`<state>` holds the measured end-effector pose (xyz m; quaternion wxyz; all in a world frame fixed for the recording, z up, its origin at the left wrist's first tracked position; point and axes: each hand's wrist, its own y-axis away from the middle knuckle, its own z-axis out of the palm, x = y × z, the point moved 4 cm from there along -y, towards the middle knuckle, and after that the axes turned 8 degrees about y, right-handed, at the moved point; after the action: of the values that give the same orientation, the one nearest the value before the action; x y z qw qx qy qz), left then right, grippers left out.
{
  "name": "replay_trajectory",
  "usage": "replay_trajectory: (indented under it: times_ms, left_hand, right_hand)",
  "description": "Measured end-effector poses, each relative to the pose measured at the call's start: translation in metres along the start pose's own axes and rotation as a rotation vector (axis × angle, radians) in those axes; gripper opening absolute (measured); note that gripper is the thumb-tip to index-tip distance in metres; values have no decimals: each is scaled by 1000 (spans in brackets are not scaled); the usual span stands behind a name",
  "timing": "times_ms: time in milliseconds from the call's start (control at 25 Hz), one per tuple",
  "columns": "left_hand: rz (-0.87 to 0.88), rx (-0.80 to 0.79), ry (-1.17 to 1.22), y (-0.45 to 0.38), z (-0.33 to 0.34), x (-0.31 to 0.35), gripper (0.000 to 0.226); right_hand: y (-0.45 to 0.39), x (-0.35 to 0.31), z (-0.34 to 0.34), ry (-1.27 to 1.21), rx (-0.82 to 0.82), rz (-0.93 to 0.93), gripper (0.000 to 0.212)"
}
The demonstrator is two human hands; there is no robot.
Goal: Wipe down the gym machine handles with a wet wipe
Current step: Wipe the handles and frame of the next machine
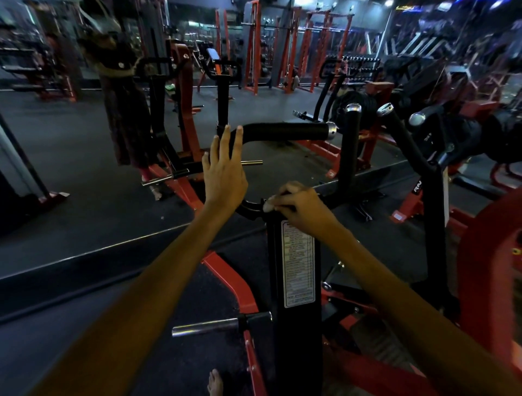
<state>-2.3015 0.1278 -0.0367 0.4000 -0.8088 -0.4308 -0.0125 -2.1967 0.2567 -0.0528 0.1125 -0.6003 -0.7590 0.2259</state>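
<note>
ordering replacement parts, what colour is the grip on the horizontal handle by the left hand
Black, with a silver metal end cap; the horizontal handle shows best in the head view.

My view is dim, bluish and grainy. Small bright ceiling lamps (389,2) glare at one o'clock. The chrome end caps (353,107) catch highlights. Edges bow and smear, especially at three o'clock, and the far red steel racks (254,51) look soft.

Left hand (224,172) flat, fingers extended — right hand (300,207) clenched.
</note>
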Motion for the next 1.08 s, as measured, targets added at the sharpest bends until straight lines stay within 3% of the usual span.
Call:
replay_trajectory:
  times_ms: [200, 320, 440, 640, 840, 920, 1080]
  left_hand:
    - [28, 34, 80, 1, 0, 1, 74]
    - [40, 38, 72, 1, -3, 0, 74]
    - [38, 46, 91, 3, -3, 3, 74]
    - [32, 4, 13, 3, -6, 3, 76]
    - [181, -90, -102, 36, 18, 29, 53]
    - [246, -108, -106, 48, 28, 29, 41]
    - [310, 18, -137, 54, 26, 27, 47]
  right_hand:
    - [34, 28, -3, 5, 298, 146, 11]
    - [37, -8, 17, -26, 283, 55, 16]
    - [46, 0, 16, -1, 289, 3, 19]
    - [62, 35, 6, -71, 420, 282, 18]
    - [31, 5, 8, -42, 310, 117, 17]
    - [32, 27, -2, -35, 297, 185, 18]
    - [37, 56, -17, -20, 241, 450, 17]
